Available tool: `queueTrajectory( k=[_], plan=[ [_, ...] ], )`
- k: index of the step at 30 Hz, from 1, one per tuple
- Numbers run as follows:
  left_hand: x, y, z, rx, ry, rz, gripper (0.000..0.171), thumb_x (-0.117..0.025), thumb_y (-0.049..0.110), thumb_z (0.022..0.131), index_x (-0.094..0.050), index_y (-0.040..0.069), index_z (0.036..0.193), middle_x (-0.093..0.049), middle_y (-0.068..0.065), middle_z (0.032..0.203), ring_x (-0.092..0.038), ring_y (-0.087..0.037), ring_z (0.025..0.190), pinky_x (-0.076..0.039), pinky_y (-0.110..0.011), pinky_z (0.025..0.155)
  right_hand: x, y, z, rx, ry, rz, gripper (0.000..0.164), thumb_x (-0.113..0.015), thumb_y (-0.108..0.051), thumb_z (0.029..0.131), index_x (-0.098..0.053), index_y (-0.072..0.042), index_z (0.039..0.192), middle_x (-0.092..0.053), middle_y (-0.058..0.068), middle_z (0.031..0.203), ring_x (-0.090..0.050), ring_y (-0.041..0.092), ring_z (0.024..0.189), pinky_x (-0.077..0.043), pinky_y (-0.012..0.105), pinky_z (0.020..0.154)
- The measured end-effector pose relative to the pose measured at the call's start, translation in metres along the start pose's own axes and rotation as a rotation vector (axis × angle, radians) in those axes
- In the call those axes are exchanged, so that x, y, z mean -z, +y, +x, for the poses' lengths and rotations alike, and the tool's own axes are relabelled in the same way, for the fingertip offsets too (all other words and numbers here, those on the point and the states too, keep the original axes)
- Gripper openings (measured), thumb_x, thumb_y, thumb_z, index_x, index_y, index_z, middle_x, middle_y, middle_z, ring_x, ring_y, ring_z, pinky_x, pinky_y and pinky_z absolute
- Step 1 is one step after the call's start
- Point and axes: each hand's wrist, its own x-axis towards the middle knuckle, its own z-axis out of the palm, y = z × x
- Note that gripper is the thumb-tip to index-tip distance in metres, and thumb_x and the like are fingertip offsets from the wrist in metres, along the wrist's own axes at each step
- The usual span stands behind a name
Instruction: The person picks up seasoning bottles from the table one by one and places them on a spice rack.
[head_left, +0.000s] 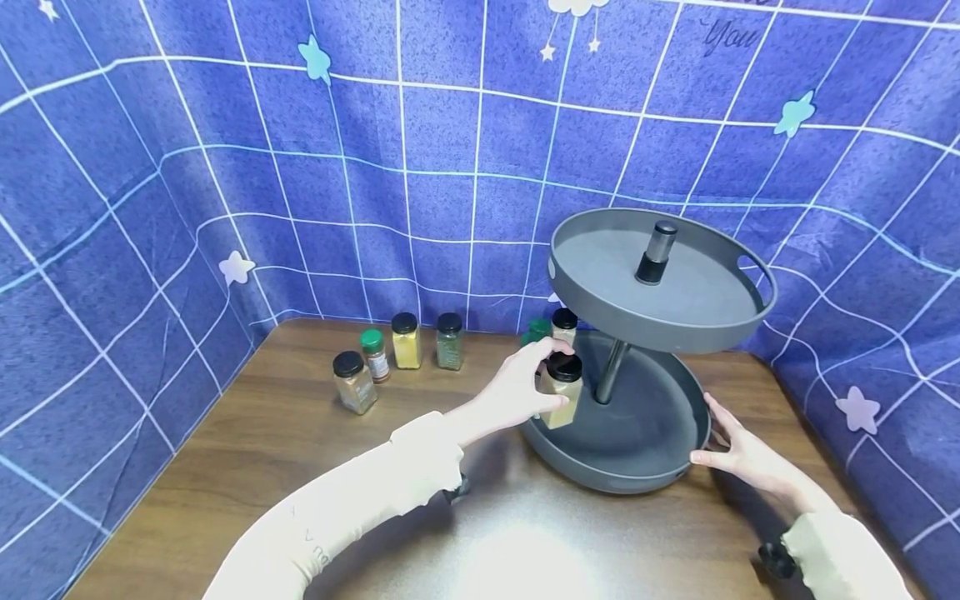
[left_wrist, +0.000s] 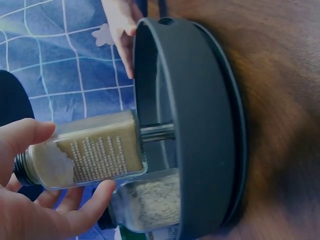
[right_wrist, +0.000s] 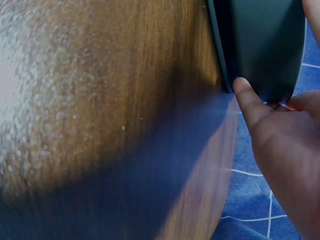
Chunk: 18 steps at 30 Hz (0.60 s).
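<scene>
Left hand (head_left: pixel 513 387) gripping a square black-lidded glass jar of tan powder (head_left: pixel 559 402), over the lower tier (head_left: pixel 637 437) of a round grey two-tier tray (head_left: pixel 705 304), right hand (head_left: pixel 750 457) touching that tier, fingers spread

— What hangs there?
— I see a blue fabric curtain (head_left: pixel 442 208) printed with white and pale-blue grid lines, along the back and both sides.
— Just lines?
— No, I spot turquoise stars (head_left: pixel 314 58), whitish stars (head_left: pixel 237 267), a white cloud (head_left: pixel 576 6) at the top edge and, right of it, the dark cursive word "You" (head_left: pixel 731 35).
— And below?
— I have a brown wood-grain tabletop (head_left: pixel 225 467), white glare (head_left: pixel 525 558) on its near part.
</scene>
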Motion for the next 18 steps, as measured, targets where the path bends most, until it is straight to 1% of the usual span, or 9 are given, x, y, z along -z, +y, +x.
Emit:
queueTrajectory(
  k=[3, 5, 10, 18],
  plan=[
    [-0.003, -0.002, -0.003, -0.002, 0.021, 0.031, 0.059, -0.080, 0.016, 0.070, -0.052, 0.017, 0.123, -0.057, 0.003, 0.121, -0.052, -0.010, 0.104, -0.045, -0.025, 0.087, 0.000, 0.000, 0.000, -0.007, -0.002, 0.008, 0.099, -0.071, -0.012, 0.083, 0.001, 0.005, 0.148, -0.008, 0.039, 0.148, -0.024, 0.063, 0.124, -0.031, 0.001, 0.087],
    [-0.005, -0.003, -0.005, -0.004, 0.032, 0.047, 0.059, -0.080, 0.017, 0.070, -0.053, 0.017, 0.122, -0.057, 0.003, 0.120, -0.052, -0.010, 0.105, -0.044, -0.027, 0.089, 0.000, 0.000, 0.000, -0.008, -0.004, 0.019, 0.099, -0.071, -0.011, 0.083, 0.002, 0.005, 0.148, -0.009, 0.039, 0.148, -0.024, 0.063, 0.125, -0.031, 0.002, 0.087],
    [-0.011, -0.006, -0.010, -0.005, 0.039, 0.071, 0.060, -0.080, 0.019, 0.070, -0.052, 0.017, 0.123, -0.057, 0.002, 0.119, -0.052, -0.011, 0.109, -0.043, -0.027, 0.093, -0.001, 0.000, 0.000, -0.004, 0.006, 0.025, 0.098, -0.071, -0.010, 0.083, 0.001, 0.006, 0.147, -0.008, 0.039, 0.147, -0.024, 0.063, 0.123, -0.032, 0.002, 0.087],
    [-0.019, -0.009, -0.015, -0.027, 0.055, 0.121, 0.058, -0.079, 0.018, 0.070, -0.052, 0.018, 0.122, -0.056, 0.001, 0.117, -0.052, -0.012, 0.109, -0.044, -0.027, 0.093, -0.003, 0.000, 0.000, 0.013, 0.013, 0.015, 0.098, -0.071, -0.010, 0.082, 0.000, 0.008, 0.147, -0.011, 0.040, 0.146, -0.026, 0.063, 0.122, -0.031, 0.001, 0.087]
  ],
)
